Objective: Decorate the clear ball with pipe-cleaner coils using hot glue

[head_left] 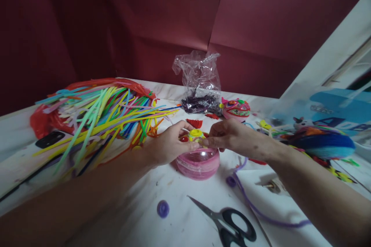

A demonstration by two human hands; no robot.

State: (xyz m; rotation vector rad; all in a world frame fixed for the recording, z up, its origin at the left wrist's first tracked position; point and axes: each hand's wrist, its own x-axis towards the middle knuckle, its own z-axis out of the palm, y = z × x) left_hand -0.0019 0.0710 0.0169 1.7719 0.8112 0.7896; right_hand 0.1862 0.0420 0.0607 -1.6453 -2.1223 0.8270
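Observation:
A clear round ball wrapped with pink fuzzy pipe cleaner (197, 170) sits on the white table. A yellow coil (196, 134) and a red coil (183, 139) lie on its top. My left hand (171, 143) curls round the ball's upper left side, its thumb across the top by the yellow coil. From the right, my right hand (232, 135) is closed in a pinch at the top of the ball, its fingertips close to my left thumb. What sits between the right fingers is too small to make out. Two purple coils (163, 208) lie in front of the ball.
Black-handled scissors (223, 220) lie in front. At left, pipe cleaners (107, 112) spill from a red bag beside a phone (50, 139). Behind stand a clear plastic bag (201, 77) and a decorated pink ball (236, 109). A purple pipe cleaner (261, 210) and glue-gun-like nozzle (272, 186) are right.

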